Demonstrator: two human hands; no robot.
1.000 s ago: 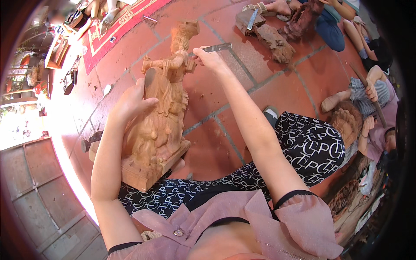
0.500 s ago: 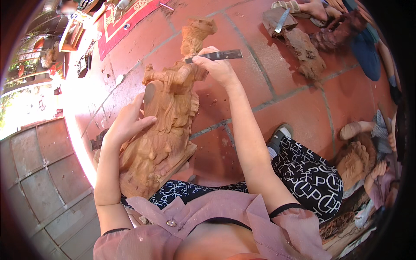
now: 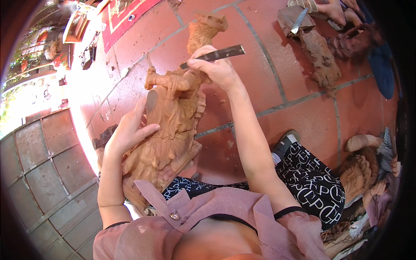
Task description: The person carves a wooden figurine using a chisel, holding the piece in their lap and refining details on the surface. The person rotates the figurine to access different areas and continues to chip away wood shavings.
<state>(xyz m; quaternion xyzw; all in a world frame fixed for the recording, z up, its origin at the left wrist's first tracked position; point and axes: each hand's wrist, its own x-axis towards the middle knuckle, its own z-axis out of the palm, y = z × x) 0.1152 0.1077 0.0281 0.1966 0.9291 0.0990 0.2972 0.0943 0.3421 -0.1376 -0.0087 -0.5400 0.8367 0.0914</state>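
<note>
Right hand (image 3: 219, 69) has shifted nearer, fingers clamping the chisel (image 3: 214, 55). Left hand (image 3: 128, 134), fingers spread, is bracing the wooden statue (image 3: 173, 125): probably heavy, stiff; fine projections fragile—grip the body.

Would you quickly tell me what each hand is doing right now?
Left hand: open, fingers spread flat against the side of the wooden carving, steadying it.
Right hand: closed around a carving chisel, its tip on the carving.

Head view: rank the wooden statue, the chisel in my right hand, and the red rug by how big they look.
1. Wooden statue, by far the largest.
2. Red rug, though it lies farther off and is cut by the picture's edge, so its rank is unsure.
3. Chisel, held in the right hand.
</note>
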